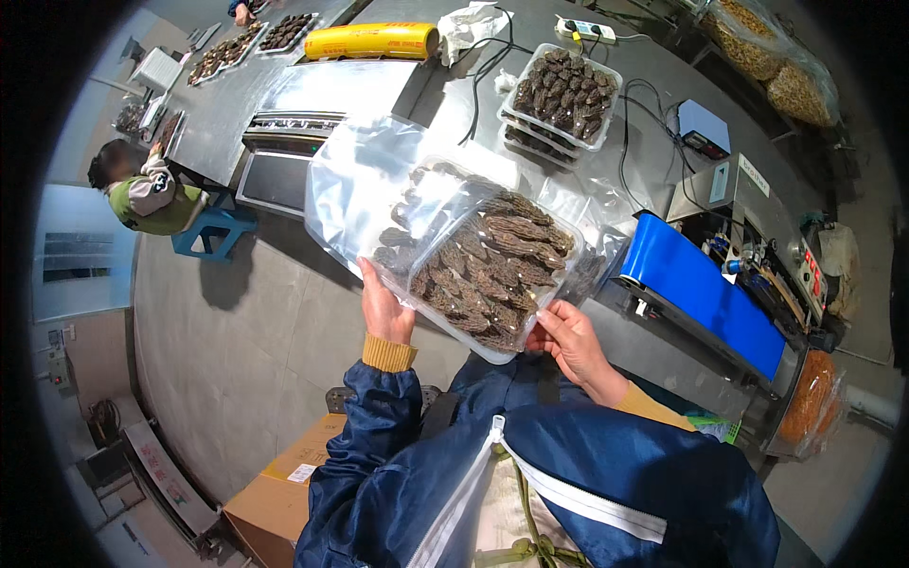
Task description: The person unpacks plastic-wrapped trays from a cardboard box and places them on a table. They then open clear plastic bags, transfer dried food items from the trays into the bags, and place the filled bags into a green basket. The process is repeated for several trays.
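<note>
Between my two hands is a clear plastic tray (497, 348) filled with rows of dried morel mushrooms (469, 280). A transparent plastic bag (348, 181) covers part of the tray, and its loose end spreads out to the upper left. My left hand (387, 302) holds the tray and bag at the left side, its fingers partly hidden underneath. At the near right corner, my right hand (572, 344) pinches the tray's edge between thumb and fingers. The tray is tilted above my lap, at the edge of the steel table (454, 106).
Stacked morel trays (564, 99) stand behind, beside cables and a power strip (586, 30). A band sealer with a blue belt (699, 295) is at right, near a small scale (703, 128). A wrapping machine (284, 174) and yellow film roll (373, 41) lie left. A person (149, 188) sits far left.
</note>
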Demonstrator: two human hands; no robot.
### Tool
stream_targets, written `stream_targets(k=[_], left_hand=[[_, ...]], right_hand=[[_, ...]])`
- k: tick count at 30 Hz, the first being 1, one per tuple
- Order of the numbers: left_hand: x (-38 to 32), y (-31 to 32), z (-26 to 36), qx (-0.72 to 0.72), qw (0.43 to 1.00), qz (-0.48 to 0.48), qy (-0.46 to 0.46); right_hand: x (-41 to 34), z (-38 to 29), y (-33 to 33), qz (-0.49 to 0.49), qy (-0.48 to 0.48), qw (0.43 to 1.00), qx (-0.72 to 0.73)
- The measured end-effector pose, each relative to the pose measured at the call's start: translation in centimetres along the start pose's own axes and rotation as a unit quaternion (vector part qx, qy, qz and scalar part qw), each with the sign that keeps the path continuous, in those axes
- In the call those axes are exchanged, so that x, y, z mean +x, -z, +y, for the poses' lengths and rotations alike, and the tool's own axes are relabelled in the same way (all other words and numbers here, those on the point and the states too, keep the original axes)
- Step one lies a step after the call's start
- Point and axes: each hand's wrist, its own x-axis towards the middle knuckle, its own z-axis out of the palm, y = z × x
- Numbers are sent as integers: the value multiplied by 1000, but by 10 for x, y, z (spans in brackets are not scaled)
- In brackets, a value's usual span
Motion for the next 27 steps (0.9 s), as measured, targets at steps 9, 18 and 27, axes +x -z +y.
stream_targets(k=[9,18,27], left_hand=[[27,17,5,-15,994,22,104],[3,-8,-5,46,978,-100,178],[-9,-18,-20,20,985,-122,124]], right_hand=[[-12,-7,13,-15,65,995,-68],[-10,-1,24,-50,78,994,-50],[-7,3,17,-60,30,995,70]])
